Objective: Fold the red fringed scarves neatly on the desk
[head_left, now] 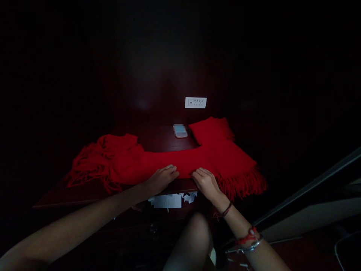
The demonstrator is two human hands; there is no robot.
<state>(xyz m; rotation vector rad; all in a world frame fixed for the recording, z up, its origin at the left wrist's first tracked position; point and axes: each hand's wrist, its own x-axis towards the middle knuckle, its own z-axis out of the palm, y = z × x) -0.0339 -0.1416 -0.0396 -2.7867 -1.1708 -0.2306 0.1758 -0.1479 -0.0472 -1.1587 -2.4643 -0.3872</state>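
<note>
A bright red scarf (158, 162) with fringed ends lies across the dark table, bunched at the left and folded over itself at the right. My left hand (163, 177) is closed on its near edge, around the middle, with a ring on one finger. A short way to the right, my right hand (205, 181) grips the same edge with curled fingers. Between the two hands a narrow stretch of the scarf runs flat. Both sets of fingertips are partly hidden against the cloth.
A phone-like object (180, 131), blurred out, lies behind the scarf. On the back wall is a white power socket (195, 102). Papers (167, 201) show in an open space under the tabletop (70, 196). My knee (194, 233) is below the table's front edge.
</note>
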